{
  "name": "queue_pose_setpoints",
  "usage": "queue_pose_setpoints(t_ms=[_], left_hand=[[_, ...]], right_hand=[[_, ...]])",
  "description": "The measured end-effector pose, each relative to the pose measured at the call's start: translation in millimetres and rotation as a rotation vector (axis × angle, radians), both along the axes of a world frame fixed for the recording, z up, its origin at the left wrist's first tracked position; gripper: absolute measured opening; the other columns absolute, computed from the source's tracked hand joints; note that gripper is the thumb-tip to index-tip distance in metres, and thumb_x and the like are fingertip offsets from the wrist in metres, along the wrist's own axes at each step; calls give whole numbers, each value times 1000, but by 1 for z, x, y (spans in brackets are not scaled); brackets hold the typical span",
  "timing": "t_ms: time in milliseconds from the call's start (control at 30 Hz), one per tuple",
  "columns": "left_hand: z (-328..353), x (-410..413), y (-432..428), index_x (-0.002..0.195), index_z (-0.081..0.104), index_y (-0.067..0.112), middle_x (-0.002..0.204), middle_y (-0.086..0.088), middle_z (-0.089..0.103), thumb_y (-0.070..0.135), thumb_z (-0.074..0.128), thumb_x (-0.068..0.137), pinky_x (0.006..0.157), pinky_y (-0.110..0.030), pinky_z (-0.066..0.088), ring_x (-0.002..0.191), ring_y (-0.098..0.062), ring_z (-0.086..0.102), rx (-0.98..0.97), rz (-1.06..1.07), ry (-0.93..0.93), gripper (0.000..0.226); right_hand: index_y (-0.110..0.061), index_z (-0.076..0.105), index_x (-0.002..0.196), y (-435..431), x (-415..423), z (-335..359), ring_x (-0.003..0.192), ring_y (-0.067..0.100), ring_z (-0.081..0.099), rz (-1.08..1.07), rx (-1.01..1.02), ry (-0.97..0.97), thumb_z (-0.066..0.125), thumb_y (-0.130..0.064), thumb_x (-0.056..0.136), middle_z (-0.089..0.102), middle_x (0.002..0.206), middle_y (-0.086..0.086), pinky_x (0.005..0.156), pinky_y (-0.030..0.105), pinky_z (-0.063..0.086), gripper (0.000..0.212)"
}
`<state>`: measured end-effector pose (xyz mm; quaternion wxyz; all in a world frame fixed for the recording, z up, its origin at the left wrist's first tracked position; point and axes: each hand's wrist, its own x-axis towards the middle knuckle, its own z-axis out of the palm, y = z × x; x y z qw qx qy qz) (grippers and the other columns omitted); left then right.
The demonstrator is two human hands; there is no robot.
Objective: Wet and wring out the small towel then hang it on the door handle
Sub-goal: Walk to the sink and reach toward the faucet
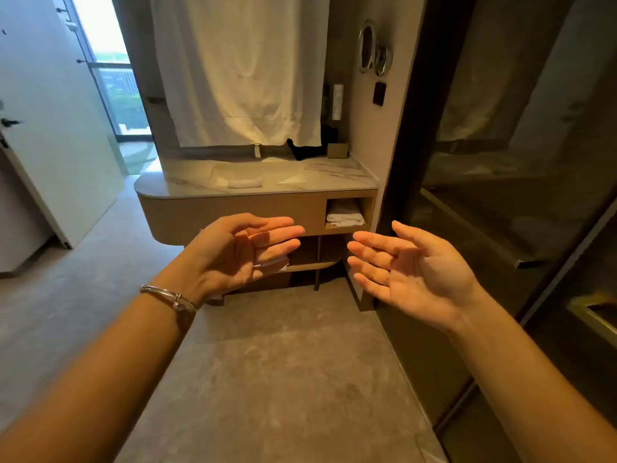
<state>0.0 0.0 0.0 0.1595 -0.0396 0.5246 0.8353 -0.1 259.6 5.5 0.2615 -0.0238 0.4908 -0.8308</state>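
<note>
A small white folded towel (pixel 244 182) lies on the marble vanity counter (pixel 317 182), left of the sink basin (pixel 293 177). A black tap (pixel 302 150) stands behind the basin. My left hand (pixel 240 252) and my right hand (pixel 410 269) are held out in front of the vanity, palms facing each other, fingers apart, holding nothing. Both are well short of the counter. A dark door handle (pixel 9 122) sticks out from the white door (pixel 50 135) at the far left.
A white cloth (pixel 240 68) covers the mirror above the counter. Folded towels (pixel 345 217) sit in an open cubby under the counter. A dark glass partition (pixel 500 162) runs along the right. A round wall mirror (pixel 367 46) hangs on the side wall. Grey floor lies ahead.
</note>
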Motion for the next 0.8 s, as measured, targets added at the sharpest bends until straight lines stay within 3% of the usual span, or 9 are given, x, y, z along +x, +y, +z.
queue_pose_setpoints(t_ms=[167, 400, 633, 800], left_hand=[[-10, -27, -3, 91, 76, 10, 105, -9, 75, 17, 60, 69, 69, -37, 61, 94, -21, 72, 60, 53, -79, 28], [-25, -45, -22, 92, 76, 10, 105, -9, 75, 15, 57, 70, 64, -34, 61, 91, -20, 72, 81, 101, -166, 29], [-54, -66, -46, 93, 76, 9, 104, -6, 76, 14, 54, 72, 77, -39, 59, 93, -17, 72, 134, 86, -231, 30], [-66, -93, -60, 99, 74, 12, 108, -2, 75, 17, 54, 71, 78, -35, 58, 99, -14, 70, 149, 57, -250, 34]], right_hand=[[-9, 73, 95, 3, -30, -7, 85, 22, 73, 46, 17, -34, 57, -37, 71, 77, 94, 10, 67, 31, 61, 41], [-8, 76, 92, -21, -73, -16, 77, 20, 73, 107, -23, -106, 59, -30, 69, 77, 88, 9, 64, 29, 60, 36], [-6, 74, 92, -48, -97, -39, 70, 18, 72, 106, -24, -245, 58, -24, 68, 76, 83, 9, 59, 27, 59, 34], [-7, 69, 99, -58, -113, -47, 68, 16, 71, 85, -38, -278, 56, -23, 71, 75, 81, 7, 59, 25, 58, 35]])
